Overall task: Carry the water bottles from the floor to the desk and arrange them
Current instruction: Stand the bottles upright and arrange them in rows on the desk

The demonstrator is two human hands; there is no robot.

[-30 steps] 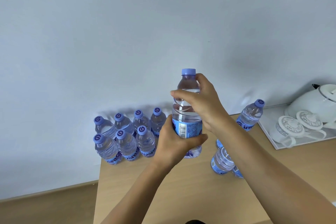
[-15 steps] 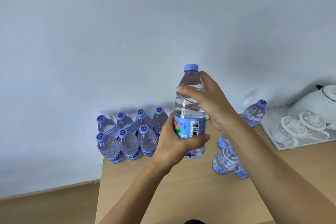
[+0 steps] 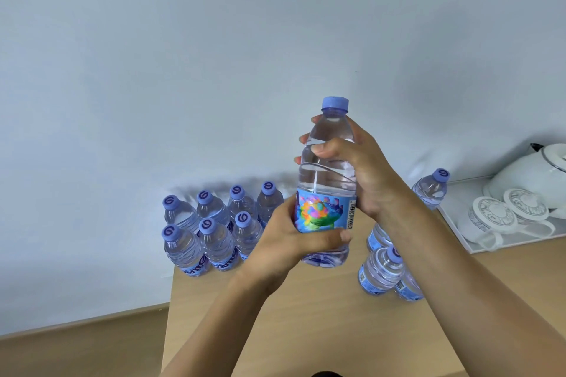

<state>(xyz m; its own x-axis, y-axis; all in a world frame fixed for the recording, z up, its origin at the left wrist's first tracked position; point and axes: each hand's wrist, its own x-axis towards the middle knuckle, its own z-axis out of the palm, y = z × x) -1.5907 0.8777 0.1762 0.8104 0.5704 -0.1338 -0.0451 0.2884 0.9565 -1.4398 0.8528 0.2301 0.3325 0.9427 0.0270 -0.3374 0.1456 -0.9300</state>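
Head view: a person holds one water bottle [image 3: 326, 180] upright above the wooden desk [image 3: 306, 321], clear of its surface; the left hand [image 3: 288, 242] wraps the labelled lower half, thumb curled across the front under the colourful label; the right hand [image 3: 361, 174] clasps the clear shoulder below the blue cap, fingers curled round the far side, their tips showing at the bottle's left edge. To the left, seven capped bottles [image 3: 211, 229] stand upright in two close rows at the desk's far left corner, against the pale wall [image 3: 214, 55]. To the right, the right forearm crosses in front of a loose cluster of bottles [image 3: 382, 269], hiding part of it, so their number cannot be told; one further bottle [image 3: 430, 190] stands near the wall beside a white tray [image 3: 459, 232] bearing a white teapot [image 3: 533, 174] and two cups with lids [image 3: 505, 214]. Wooden floor [image 3: 76, 349] shows lower left.
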